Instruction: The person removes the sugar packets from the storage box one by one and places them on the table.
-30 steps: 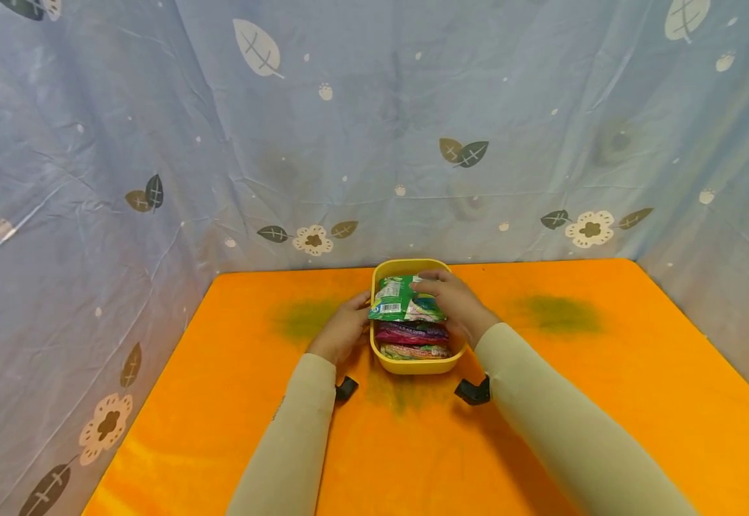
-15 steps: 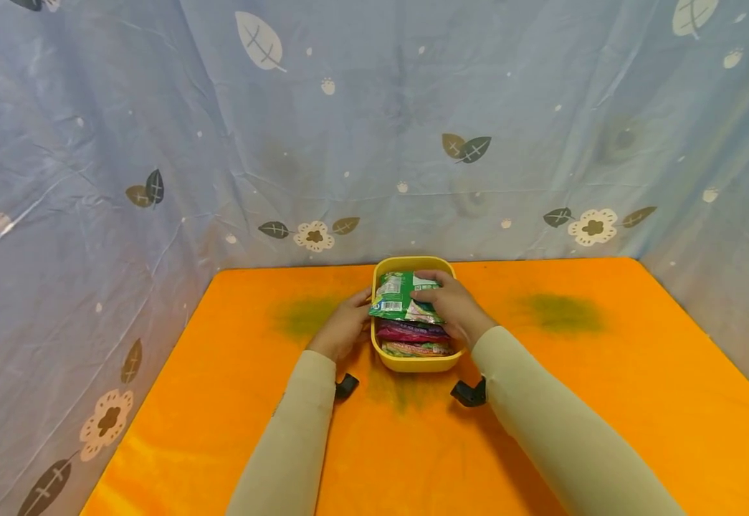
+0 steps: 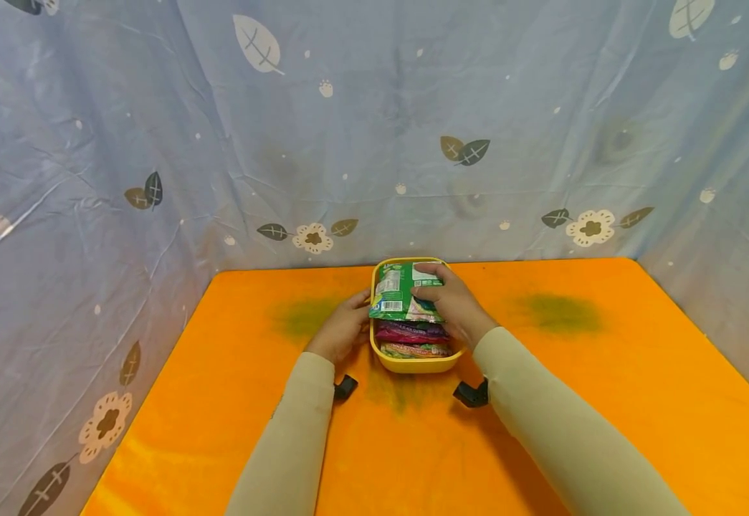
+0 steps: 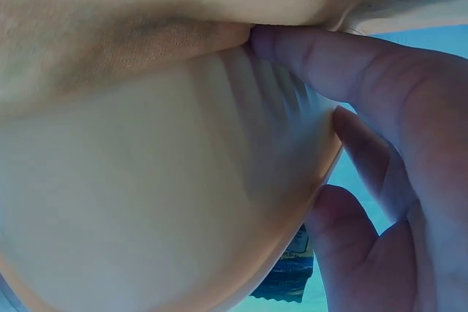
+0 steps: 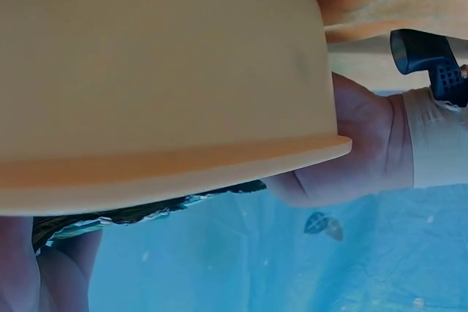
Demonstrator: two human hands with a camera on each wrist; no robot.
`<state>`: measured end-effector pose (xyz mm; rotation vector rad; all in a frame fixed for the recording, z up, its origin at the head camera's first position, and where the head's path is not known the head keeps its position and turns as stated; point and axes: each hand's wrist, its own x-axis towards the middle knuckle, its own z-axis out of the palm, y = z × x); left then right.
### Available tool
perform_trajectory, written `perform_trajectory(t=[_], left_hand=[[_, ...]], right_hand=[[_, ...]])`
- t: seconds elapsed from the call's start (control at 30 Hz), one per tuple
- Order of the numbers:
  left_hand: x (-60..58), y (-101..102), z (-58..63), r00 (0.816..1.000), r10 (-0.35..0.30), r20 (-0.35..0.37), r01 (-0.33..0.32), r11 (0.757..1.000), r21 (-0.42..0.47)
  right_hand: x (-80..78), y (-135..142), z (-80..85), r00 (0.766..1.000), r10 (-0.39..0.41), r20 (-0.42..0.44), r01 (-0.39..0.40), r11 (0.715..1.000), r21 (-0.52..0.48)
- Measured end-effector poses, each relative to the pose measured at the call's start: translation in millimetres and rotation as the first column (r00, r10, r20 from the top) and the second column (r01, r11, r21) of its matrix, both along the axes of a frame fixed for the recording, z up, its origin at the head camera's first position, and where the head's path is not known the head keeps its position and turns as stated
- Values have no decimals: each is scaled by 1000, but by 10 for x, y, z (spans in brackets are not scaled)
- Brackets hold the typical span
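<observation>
A yellow tub [image 3: 416,366] with a rounded rim stands at the back middle of the orange-covered surface. A green snack packet [image 3: 396,290] lies on top, its near edge over a purple-pink packet [image 3: 406,332]. Nearer the front wall is an orange-and-green packet [image 3: 413,350]. My right hand [image 3: 454,301] grips the green packet at its right side, fingers over the top face. My left hand [image 3: 342,330] rests on the tub's outer left wall. In the left wrist view its fingertips [image 4: 336,206] touch the wall near the rim.
The orange cloth [image 3: 251,430] covers the surface, with greenish stains [image 3: 564,314] on either side. A pale blue patterned curtain [image 3: 374,143] rises behind the tub and on both sides. Black camera mounts [image 3: 471,393] hang under both wrists.
The green packet's far edge has risen toward the tub's back rim, with my right hand still at its right side. My left hand stays against the tub's left wall.
</observation>
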<state>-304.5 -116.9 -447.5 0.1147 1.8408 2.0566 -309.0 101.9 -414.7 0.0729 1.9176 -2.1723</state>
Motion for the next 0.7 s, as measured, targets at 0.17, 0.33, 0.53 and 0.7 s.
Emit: perform_trajectory(t=[0.17, 0.33, 0.53, 0.7], left_hand=[[-2, 4, -10, 1000, 6, -6, -6, 1000, 7], [-5, -19, -10, 1000, 19, 3, -19, 1000, 9], [-32, -25, -11, 1000, 4, -1, -4, 1000, 13], [-45, -33, -1, 1000, 4, 13, -4, 1000, 22]], right_hand=[[-2, 24, 69, 999, 6, -53, -4, 999, 38], [-25, 51, 142, 993, 33, -111, -22, 995, 100], [-33, 135, 195, 995, 27, -99, -16, 994, 108], [-26, 201, 232, 996, 30, -87, -29, 1000, 12]])
